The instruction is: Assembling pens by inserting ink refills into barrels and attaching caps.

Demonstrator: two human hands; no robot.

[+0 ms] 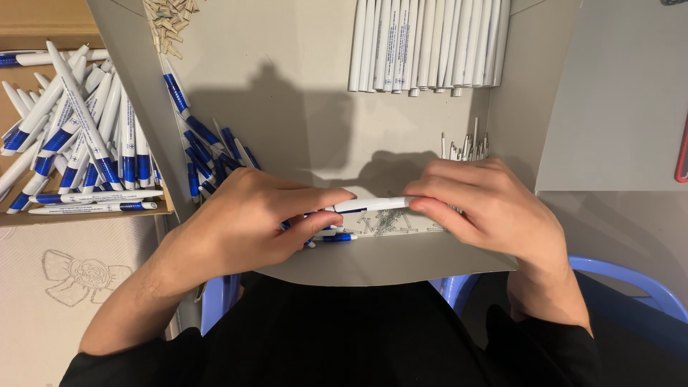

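White pen barrel (373, 204) gripped at both ends by left hand (247, 222) and right hand (487, 208), assembly midway. Finished pens (79, 143) heaped upper left; empty barrels (430, 43) stacked at top, blue tips (208, 154) centre left, unused.

Both hands met over a grey cardboard tray (301, 107) resting across the person's lap. The left hand (244, 226) and the right hand (487, 204) pinched the two ends of a white pen barrel (373, 205), held level between them. A row of white barrels (428, 44) lay at the tray's far edge, blue pen tips (204, 154) were heaped at its left, and thin refills (466, 147) stood near the right. A box of finished blue-and-white pens (79, 136) sat to the left.
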